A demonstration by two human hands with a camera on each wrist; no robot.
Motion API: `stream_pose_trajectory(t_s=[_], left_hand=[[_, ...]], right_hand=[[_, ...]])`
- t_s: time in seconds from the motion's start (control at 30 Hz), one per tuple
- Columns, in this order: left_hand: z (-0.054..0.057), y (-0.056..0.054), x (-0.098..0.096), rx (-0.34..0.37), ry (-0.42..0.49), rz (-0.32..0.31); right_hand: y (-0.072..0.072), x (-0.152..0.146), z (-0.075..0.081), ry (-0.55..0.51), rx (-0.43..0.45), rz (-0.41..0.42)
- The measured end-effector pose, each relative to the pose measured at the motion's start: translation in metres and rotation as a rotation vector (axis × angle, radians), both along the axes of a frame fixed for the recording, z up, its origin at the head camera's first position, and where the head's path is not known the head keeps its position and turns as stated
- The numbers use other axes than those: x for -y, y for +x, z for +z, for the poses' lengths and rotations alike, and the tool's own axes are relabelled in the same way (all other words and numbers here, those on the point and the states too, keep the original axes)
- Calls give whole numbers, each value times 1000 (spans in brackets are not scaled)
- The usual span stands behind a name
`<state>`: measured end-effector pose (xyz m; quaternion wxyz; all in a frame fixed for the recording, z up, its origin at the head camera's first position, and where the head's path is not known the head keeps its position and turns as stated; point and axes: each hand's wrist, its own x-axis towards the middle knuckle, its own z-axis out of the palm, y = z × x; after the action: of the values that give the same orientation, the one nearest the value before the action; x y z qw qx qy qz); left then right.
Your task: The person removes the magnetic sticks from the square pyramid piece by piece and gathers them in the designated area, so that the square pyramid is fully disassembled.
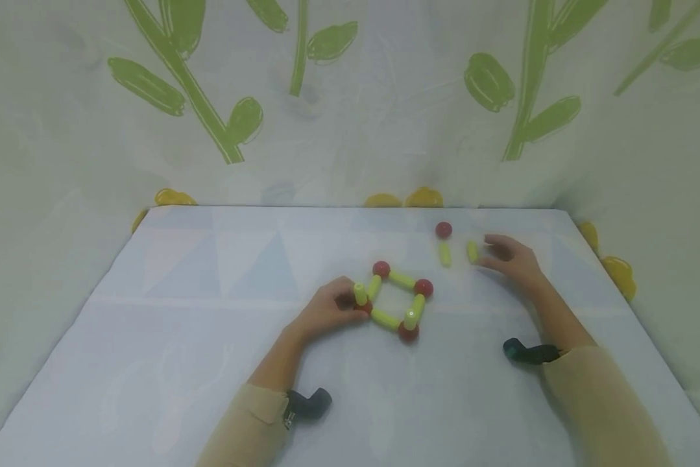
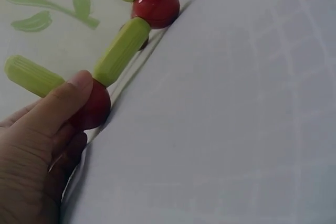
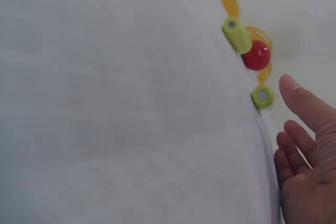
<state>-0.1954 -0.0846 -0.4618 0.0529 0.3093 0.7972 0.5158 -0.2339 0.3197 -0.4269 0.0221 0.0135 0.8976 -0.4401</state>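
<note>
My left hand pinches a red ball between thumb and fingers. It is one corner of a square frame of green building sticks and red balls lying on the table. Upright sticks rise from two corners: one stick at the held ball, another stick at the near corner. Off to the right, my right hand hovers by a loose green stick, thumb and fingers spread apart. In the right wrist view that stick shows a grey round end, just beyond the thumb tip.
Left of the loose stick lie another green stick and a red ball, close together near the table's back edge. A pale cloth with printed green leaves hangs behind the white table. Dark camera straps circle both wrists.
</note>
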Motion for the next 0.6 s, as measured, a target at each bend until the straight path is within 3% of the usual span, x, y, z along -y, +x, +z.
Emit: stream_pose_trajectory(t_s=[0.13, 0.23, 0.43, 0.6], left_hand=[[0, 0, -3, -57, 4, 24], [2, 1, -3, -58, 1, 54], [3, 2, -4, -34, -16, 107], [2, 1, -5, -29, -36, 125]], right_hand=[[21, 6, -4, -97, -42, -113], [33, 16, -5, -149, -79, -107], [48, 42, -1, -277, -185, 58], [57, 67, 1, -275, -175, 232]])
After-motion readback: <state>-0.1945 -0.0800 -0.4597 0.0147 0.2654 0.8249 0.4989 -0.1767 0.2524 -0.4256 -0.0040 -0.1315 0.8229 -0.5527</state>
